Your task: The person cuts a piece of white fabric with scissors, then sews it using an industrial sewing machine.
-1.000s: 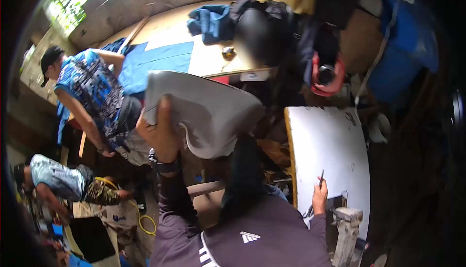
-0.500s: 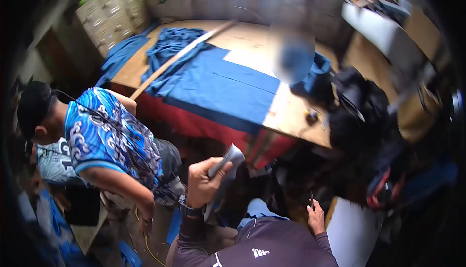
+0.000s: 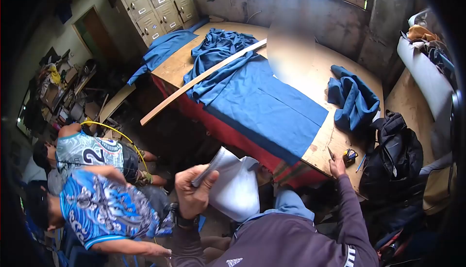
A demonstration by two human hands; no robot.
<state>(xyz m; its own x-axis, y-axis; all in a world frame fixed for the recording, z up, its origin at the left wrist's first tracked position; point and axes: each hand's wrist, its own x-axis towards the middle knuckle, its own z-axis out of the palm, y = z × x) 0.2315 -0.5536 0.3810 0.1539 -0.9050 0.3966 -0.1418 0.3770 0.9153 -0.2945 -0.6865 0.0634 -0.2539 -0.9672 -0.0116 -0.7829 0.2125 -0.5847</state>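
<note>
My left hand [image 3: 193, 195], with a dark watch at the wrist, is closed on a folded pale grey sheet [image 3: 235, 184]. The sheet's lower part hangs down in front of my body. Over the near right corner of the wooden table [image 3: 318, 148], my right hand [image 3: 337, 166] is closed on a slim pointed tool [image 3: 330, 152], too small to name. A yellow and black tape measure [image 3: 349, 156] lies just beside that hand. Blue fabric [image 3: 284, 116] is spread flat to its left, reaching over the table's front edge.
A long wooden strip [image 3: 204, 80] lies across bunched blue fabric [image 3: 218, 48] and juts past the table edge. More blue fabric [image 3: 354, 97] and a black backpack [image 3: 395, 148] are at the right. Two people [image 3: 104, 209] bend over at the left. Lockers [image 3: 158, 7] stand behind.
My right hand has moved from low by my side up to the table corner. The sheet in my left hand hangs more open. The person in the blue patterned shirt appears lower and more bent.
</note>
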